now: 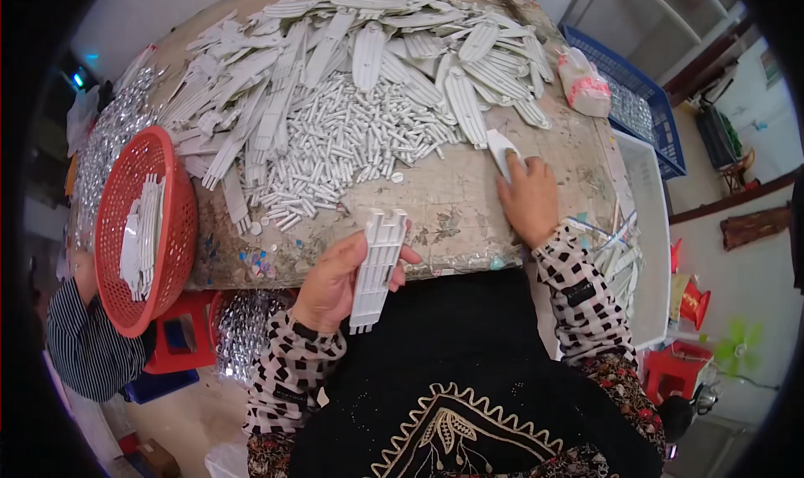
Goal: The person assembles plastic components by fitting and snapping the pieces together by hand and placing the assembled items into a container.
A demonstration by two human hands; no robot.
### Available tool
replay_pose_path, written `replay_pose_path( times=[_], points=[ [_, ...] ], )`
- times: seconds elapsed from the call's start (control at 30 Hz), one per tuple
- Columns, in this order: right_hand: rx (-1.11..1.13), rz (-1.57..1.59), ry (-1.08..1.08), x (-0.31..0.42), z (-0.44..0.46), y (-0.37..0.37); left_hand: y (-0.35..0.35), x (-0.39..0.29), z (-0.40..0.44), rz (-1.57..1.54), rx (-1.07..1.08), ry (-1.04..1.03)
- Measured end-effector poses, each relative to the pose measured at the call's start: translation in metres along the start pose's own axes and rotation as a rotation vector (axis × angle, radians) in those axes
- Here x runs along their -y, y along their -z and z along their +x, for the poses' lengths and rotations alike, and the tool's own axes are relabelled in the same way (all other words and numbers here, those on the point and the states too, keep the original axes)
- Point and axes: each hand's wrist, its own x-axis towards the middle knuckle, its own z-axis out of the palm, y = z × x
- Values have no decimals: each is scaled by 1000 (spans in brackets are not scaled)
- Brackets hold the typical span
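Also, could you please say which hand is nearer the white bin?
Right: the right hand is a little left of the bin; the left hand, holding a white part, is farther left.

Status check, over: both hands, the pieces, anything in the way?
Left hand holding ribbed white piece. Right hand touching another white piece on table. Heaped rods just beyond; no blockage seen.

Small cylinders (360, 126) lie before the flat slats (368, 55).
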Motion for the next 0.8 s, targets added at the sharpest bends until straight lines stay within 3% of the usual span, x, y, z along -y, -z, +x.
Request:
replay_pose_path(
  times=[0.1,0.17,0.23,0.3,0.43,0.5,0.57,0.63,0.8],
  points=[
    [13,49,-42,6,0,3,5,-1,-8,-33,-3,-20],
    [-111,265,-18,17,-7,24,7,-1,-9,-65,-7,-49],
    [-80,421,17,36,-19,42,7,-3,-8,-92,11,-69],
    [150,880,164,55,-32,55,5,-5,-4,-137,-4,-38],
    [303,1130,184,78,-43,71,10,-6,8,-115,114,-95],
    [393,1446,48,86,-48,73,-2,-11,10,173,-94,-82],
    [398,1476,64,91,-49,80,-9,-4,15,244,-179,-70],
    [423,1201,339,93,-51,85,-14,3,19,261,-309,-203],
    [416,1134,335,98,-57,68,-10,1,10,373,-178,-130]
  ],
)
